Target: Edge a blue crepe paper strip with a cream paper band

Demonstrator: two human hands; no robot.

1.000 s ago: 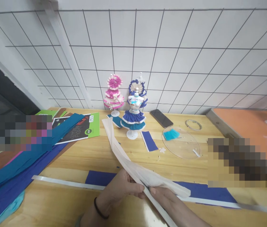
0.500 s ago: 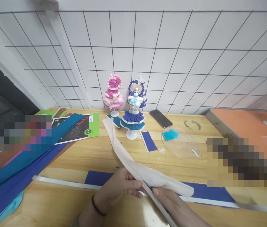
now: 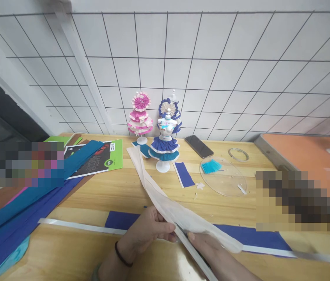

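A long cream crepe-paper strip (image 3: 165, 205) runs diagonally across the table. My left hand (image 3: 150, 228) pinches its near edge between thumb and fingers. My right hand (image 3: 208, 249) is closed around scissors, mostly hidden; only a dark bit of blade (image 3: 183, 231) shows in the slit. There the paper parts into the wide sheet and a narrow cut strip (image 3: 197, 257) that slants toward me. Beneath both hands lies a dark blue paper piece (image 3: 255, 238) with a white tape strip (image 3: 80, 226) across it.
Doll-size dress forms stand at the wall: a pink one (image 3: 140, 117) and a blue-skirted one (image 3: 165, 144). A phone (image 3: 199, 146), a clear round plate (image 3: 226, 183) and a wire coil (image 3: 238, 155) lie right of them. Blue paper strips (image 3: 36, 203) cover the left; an orange board (image 3: 305, 156) is right.
The slit has lengthened slightly, and the cream sheet has shifted a little toward the lower right, covering more of the blue paper. Both hands stay nearly in place.
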